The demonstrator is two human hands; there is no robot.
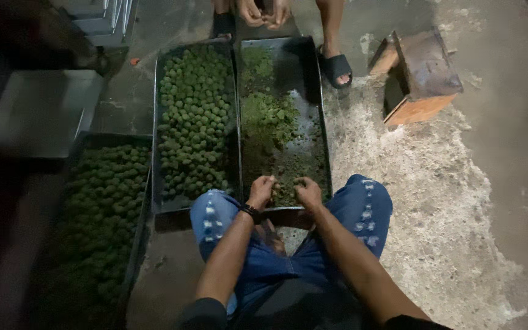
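A metal tray (313, 85) of loose green mush (270, 116) is set on the floor. At its near end, the left hand (261, 189) and the right hand (308, 192) are curled shut on bits of mush. Beside this tray, a second tray (157, 122) is filled with green balls (195, 116). Another person's hands (264, 12) are seen at the far end.

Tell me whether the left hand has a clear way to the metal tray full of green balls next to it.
Probably yes. The left hand rests in the loose green mix by the near rim, and the metal tray full of green balls lies directly alongside, with only the low tray rims between them.
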